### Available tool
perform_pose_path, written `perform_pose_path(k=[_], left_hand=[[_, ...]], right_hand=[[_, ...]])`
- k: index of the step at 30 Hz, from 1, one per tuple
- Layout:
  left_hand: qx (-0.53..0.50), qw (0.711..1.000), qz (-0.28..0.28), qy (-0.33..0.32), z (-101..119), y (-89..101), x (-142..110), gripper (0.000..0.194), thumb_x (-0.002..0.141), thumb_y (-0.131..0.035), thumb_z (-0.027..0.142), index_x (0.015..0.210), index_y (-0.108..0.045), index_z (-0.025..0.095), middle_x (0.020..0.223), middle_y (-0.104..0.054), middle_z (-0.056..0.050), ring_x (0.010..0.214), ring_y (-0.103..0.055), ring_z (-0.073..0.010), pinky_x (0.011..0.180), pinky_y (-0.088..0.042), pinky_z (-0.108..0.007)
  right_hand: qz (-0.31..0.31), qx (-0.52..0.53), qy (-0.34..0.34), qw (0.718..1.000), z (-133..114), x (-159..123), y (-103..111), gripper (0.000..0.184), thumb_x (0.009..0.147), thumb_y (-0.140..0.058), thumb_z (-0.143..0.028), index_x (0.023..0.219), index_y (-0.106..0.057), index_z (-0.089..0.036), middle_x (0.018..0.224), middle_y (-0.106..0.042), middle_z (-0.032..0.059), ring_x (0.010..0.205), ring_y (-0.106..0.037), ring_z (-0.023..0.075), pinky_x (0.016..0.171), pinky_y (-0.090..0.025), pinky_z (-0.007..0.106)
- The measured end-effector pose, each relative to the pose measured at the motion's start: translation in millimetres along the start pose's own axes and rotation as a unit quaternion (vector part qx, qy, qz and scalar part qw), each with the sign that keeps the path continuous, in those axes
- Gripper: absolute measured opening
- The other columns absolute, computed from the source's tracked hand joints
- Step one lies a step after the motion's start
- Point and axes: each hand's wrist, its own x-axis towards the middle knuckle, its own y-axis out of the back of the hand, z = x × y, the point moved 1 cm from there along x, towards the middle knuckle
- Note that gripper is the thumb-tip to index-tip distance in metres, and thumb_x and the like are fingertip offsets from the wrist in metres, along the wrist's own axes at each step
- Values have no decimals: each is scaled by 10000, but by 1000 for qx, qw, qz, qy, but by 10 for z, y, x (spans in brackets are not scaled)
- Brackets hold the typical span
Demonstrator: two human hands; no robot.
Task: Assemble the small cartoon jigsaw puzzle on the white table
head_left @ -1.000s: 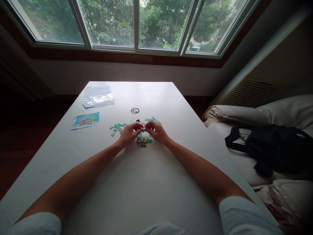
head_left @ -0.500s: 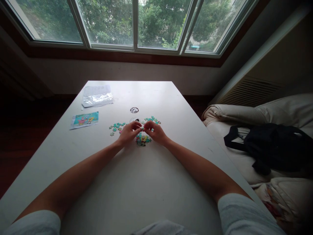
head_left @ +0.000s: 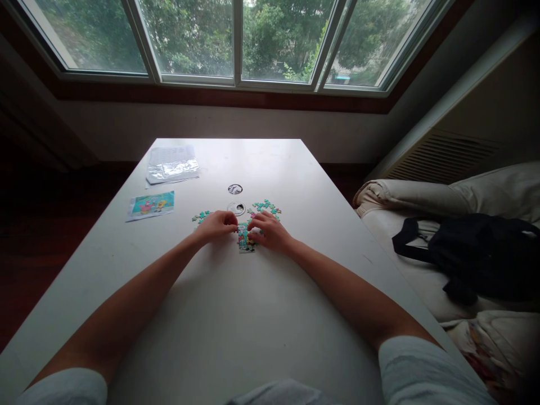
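A partly joined jigsaw puzzle (head_left: 244, 242), teal with a yellow cartoon figure, lies flat on the white table. At its upper left edge, my left hand (head_left: 217, 226) is closed, thumb and fingertips together; whatever is between them is too small to make out. My right hand (head_left: 273, 233) rests at the puzzle's right side, curled fingers and thumb on it, hiding that part. Loose jigsaw pieces (head_left: 266, 206) are spread beyond the right hand. More loose pieces (head_left: 201, 216) lie beside the left hand, partly hidden behind it.
On the table's left is a cartoon picture sheet (head_left: 151, 206), with papers and a clear plastic sleeve (head_left: 172, 166) behind it. Two round stickers or holes (head_left: 235, 189) show beyond the hands. A black bag (head_left: 481, 256) lies on the pale sofa (head_left: 405, 194) at right.
My hands have parted slightly from a pinch together above the puzzle. The right hand has come down over the puzzle's right side; the left stays near its upper left. The view has shifted slightly.
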Motion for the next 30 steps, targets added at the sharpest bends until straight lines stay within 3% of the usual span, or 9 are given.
perform_pose_path(k=[9, 20, 30], left_hand=[[109, 994, -5, -10, 115, -49, -64, 126, 737, -630, 309, 758, -730, 236, 782, -733, -11, 697, -630, -186, 604, -400, -273], [147, 989, 4, -29, 96, -100, -73, 97, 734, -656, 336, 712, -687, 247, 682, -691, 3, 643, -601, -185, 600, -361, -281], [160, 987, -4, -26, 105, -112, -78, 102, 759, -679, 345, 725, -713, 255, 712, -709, -4, 643, -609, -190, 584, -337, -285]], right_hand=[[-31, -36, 4, 999, 6, -6, 14, 148, 888, -727, -371, 980, -717, -256, 1075, -655, 79, 1037, -527, 252, 937, -417, 399], [-36, -38, 2, 999, 0, 5, 24, 151, 884, -731, -371, 984, -719, -258, 1091, -654, 82, 1055, -523, 258, 940, -415, 401], [-34, -33, 6, 999, 17, 10, 11, 150, 894, -716, -392, 967, -728, -263, 1114, -657, 82, 1086, -526, 266, 966, -412, 412]])
